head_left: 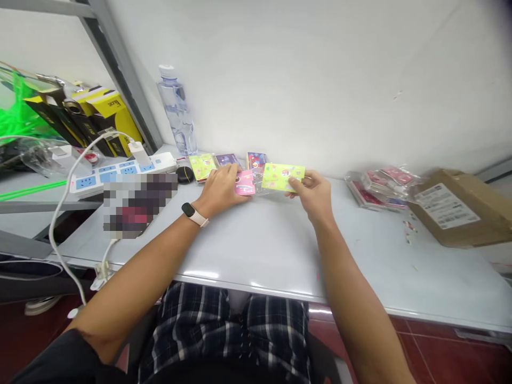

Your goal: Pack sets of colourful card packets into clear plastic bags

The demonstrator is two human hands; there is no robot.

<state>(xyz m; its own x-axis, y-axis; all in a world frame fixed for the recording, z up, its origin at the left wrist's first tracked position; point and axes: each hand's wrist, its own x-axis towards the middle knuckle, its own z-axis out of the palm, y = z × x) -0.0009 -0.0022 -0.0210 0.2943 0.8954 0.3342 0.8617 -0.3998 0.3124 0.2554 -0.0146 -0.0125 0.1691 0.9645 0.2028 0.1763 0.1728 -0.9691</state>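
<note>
- I am viewing a pink card and a green card side by side above the rear part of the table, near the wall.
- The left hand is closing over the left end of the pink card; I am not seeing how its fingers are meeting underneath.
- The right hand is pinching the right end of the green card, thumb across the face, other fingers behind.
- Clear film is showing between the two cards; I am unable to tell which one it is belonging to.
- Handling, in my judgement: both cards are looking light, thin and fairly stiff, unlikely to break but liable to crease at the corners. Any film is probably making them slippery.
- For grip, I am favouring the short ends or edges, thumb flat on the face and fingers supporting behind, keeping pressure off the loose film.
- Behind the hands, a green pack, a purple pack and a blue pack are lying near the wall.
- At right, wrapped packs are lying beside a carton; at left, a bottle is standing behind a power strip.
</note>
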